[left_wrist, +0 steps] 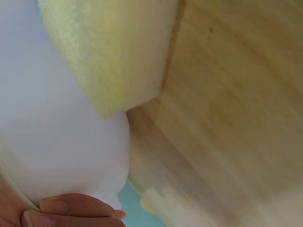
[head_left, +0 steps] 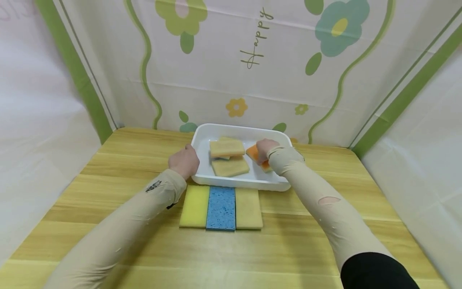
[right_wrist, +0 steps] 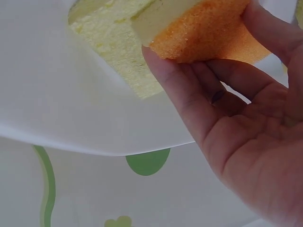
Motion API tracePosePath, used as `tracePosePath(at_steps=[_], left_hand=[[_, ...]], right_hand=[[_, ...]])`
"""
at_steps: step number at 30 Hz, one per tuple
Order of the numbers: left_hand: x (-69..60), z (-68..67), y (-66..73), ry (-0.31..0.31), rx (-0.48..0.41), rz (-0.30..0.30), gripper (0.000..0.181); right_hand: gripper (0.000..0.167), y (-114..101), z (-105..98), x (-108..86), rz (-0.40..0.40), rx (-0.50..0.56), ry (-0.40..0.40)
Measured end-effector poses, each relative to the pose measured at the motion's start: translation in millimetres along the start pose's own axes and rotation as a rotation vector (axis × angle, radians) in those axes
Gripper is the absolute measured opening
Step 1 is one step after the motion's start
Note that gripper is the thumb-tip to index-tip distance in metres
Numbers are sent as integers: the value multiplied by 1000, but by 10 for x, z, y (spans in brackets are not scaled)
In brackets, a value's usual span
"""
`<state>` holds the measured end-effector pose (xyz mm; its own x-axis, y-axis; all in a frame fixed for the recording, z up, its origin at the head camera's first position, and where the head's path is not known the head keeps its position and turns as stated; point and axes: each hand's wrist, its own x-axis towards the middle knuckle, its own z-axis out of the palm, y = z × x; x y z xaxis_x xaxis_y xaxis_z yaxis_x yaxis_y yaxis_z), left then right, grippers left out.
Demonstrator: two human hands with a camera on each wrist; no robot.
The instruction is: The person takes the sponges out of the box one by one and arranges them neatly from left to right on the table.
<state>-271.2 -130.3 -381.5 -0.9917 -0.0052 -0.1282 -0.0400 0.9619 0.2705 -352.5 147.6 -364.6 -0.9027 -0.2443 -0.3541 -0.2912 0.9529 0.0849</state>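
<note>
My left hand point(head_left: 184, 161) grips the left side of a white tray point(head_left: 240, 184); in the left wrist view its fingertips point(left_wrist: 71, 206) curl over the tray's rim. Inside the tray at the right, my right hand point(head_left: 266, 149) pinches an orange and pale yellow sponge point(right_wrist: 203, 35) between thumb and fingers. Beneath this sponge in the right wrist view is a pale yellow sponge point(right_wrist: 116, 52). At the tray's left lie beige sponges point(head_left: 230, 167), partly stacked, with a bit of blue showing between them.
Touching one another in front of the tray lie a yellow sponge point(head_left: 195, 206), a blue speckled sponge point(head_left: 221, 208) and a beige sponge point(head_left: 249, 208). The wooden table point(head_left: 144, 249) is enclosed by a flower-printed cloth point(head_left: 216, 80) behind and white cloth at both sides.
</note>
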Motion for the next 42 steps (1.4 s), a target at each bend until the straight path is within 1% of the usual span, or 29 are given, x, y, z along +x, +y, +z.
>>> tracePosePath(at_steps=[9,14,16,23,31,33,34,38,40,41,42], left_hand=[[-6,9,-4,2,2,0,49],[-1,28,-19,-12,4,-4,50],[1,27,-22,-9,1,-5,49],[7,25,-17,17,-4,-1,46],[27,28,20,4,5,6,48],[35,25,30,-7,5,1,51],[39,26,31,-13,4,-3,52],[36,17,7,-34,-6,-17,52],[32,14,-3,-39,-9,-20,52],[33,13,-5,-41,-9,-19,52],[34,12,-3,-39,-4,-14,52]], right_hand=[[34,-7,-8,-37,-8,0,-9],[33,-17,-2,-65,-22,-4,-2],[32,-20,-4,-68,-23,-6,6],[29,-5,1,-31,-14,-20,12],[30,28,52,5,3,-20,11],[29,35,55,-3,4,-20,12],[26,38,56,-11,19,13,6],[15,35,64,23,17,38,3],[12,30,75,53,15,36,1],[13,29,78,72,-2,-2,9],[13,26,79,75,2,-5,8]])
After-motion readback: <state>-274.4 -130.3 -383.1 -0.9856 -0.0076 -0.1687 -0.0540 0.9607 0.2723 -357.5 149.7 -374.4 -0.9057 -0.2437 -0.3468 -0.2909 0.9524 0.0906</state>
